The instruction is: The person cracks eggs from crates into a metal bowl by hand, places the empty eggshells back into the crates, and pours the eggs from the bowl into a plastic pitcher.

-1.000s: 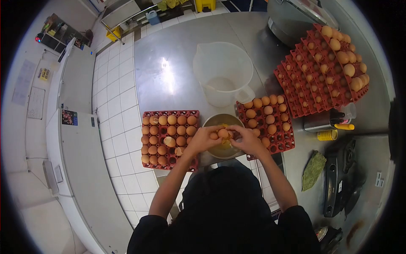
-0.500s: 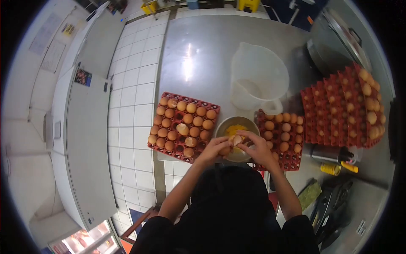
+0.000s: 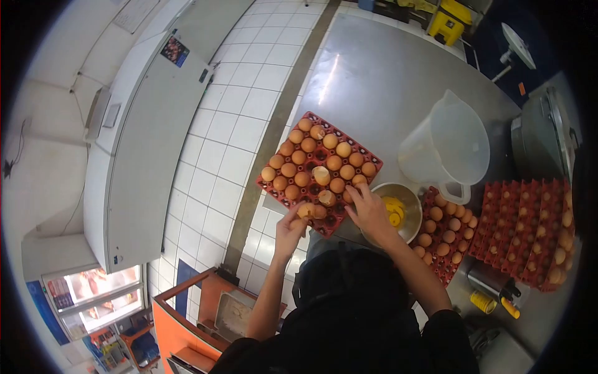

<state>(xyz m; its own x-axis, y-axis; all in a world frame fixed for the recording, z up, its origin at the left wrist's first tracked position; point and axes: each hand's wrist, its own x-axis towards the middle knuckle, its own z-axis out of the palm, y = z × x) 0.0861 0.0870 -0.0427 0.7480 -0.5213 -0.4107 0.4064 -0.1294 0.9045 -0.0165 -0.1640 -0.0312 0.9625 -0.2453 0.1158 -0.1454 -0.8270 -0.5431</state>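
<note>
On the left, a red egg tray (image 3: 265, 185) holds several brown eggs and some broken shells. My left hand (image 3: 290, 232) is at its near edge, fingers closed on an eggshell (image 3: 305, 210). At the tray's right side, my right hand (image 3: 372, 215) has its fingertips around a brown egg (image 3: 347, 197), which they partly cover. Beside that hand stands a metal bowl (image 3: 411, 227) with yellow yolks (image 3: 394, 210) in it; my forearm passes over its near edge.
A translucent plastic jug (image 3: 445, 143) stands behind the bowl on the steel table (image 3: 374, 75). To the right are a second egg tray (image 3: 443, 234), a tall stack of red trays (image 3: 520, 227) and a large pot (image 3: 542, 137). A white cabinet (image 3: 143, 149) lines the left.
Both hands have left the bowl, where they held a cracked shell, and moved left to the egg tray. The view has turned left, so the table things appear further right.
</note>
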